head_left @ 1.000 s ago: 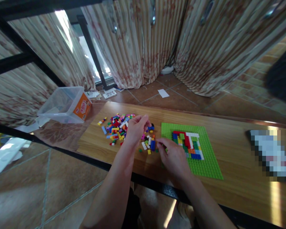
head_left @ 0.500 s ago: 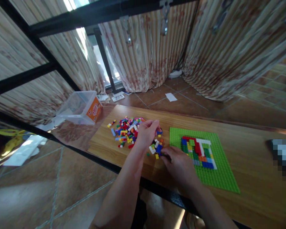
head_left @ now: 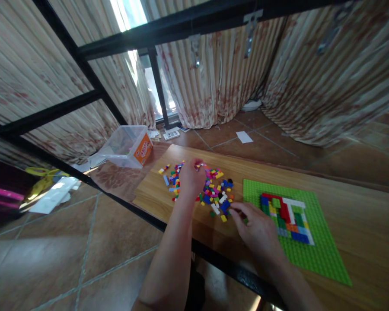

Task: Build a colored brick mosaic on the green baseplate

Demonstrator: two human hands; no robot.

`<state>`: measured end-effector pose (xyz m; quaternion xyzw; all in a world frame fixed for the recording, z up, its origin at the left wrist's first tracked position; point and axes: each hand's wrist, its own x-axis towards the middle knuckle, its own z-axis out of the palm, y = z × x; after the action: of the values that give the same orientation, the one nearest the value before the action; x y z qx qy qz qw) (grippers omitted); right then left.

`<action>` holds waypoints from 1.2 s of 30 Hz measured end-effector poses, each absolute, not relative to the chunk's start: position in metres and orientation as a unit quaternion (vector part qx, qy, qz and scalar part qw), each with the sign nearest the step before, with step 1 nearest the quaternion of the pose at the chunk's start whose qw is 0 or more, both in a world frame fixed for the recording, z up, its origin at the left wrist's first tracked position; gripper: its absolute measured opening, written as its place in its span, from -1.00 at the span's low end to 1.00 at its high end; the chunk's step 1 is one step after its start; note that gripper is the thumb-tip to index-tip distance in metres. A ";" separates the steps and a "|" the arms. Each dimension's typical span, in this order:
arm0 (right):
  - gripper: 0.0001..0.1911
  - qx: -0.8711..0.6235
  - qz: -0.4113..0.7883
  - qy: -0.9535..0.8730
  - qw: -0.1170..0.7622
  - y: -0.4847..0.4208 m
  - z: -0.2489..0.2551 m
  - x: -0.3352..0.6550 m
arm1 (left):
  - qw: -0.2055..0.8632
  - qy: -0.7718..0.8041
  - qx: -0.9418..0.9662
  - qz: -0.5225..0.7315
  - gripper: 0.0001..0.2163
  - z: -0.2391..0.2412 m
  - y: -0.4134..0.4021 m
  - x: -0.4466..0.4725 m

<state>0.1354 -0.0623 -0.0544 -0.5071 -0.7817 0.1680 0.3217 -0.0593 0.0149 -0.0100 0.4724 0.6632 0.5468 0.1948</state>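
Curving thumb and forefinger toward each other, the bare right hand is at the near right edge of a loose heap of small multicoloured plastic bricks, fingertips just beside a blue rectangular plastic brick; whether they pinch anything, I cannot tell. To its right, a flat light-green studded plastic baseplate lies on the brown wood-grain tabletop, bearing a blocky build of red, white, blue, green and orange plastic bricks. Farther in, the bare left hand is over the heap, hiding part of it; its grip is out of sight. Past the tabletop's far left end stands a clear plastic bin with an orange label. A white rectangular sheet of paper lies on the brown tiled floor, before beige striped curtains with reddish blotches.
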 end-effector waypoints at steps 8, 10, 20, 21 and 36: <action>-0.77 -0.499 0.165 -0.777 0.348 -0.063 -0.057 0.140 | 0.179 0.790 0.510 0.287 -0.76 0.000 -0.003 -0.132; -0.77 -0.489 0.161 -0.782 0.352 -0.063 -0.058 0.141 | 0.213 0.767 0.570 0.203 -0.77 0.004 -0.015 -0.143; -0.79 -0.465 0.148 -0.806 0.335 -0.065 -0.058 0.140 | 0.243 0.709 0.653 0.110 -0.81 0.009 -0.033 -0.153; -0.79 -0.464 0.146 -0.807 0.335 -0.065 -0.058 0.140 | 0.239 0.713 0.650 0.104 -0.80 0.008 -0.033 -0.152; -0.79 -0.466 0.141 -0.804 0.341 -0.063 -0.058 0.142 | 0.309 0.661 0.642 0.234 -0.81 0.011 -0.034 -0.158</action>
<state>0.1418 -0.0628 -0.0580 -0.4664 -0.8038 0.1413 0.3413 -0.1577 -0.0341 0.0106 0.6420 0.6614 0.2340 0.3093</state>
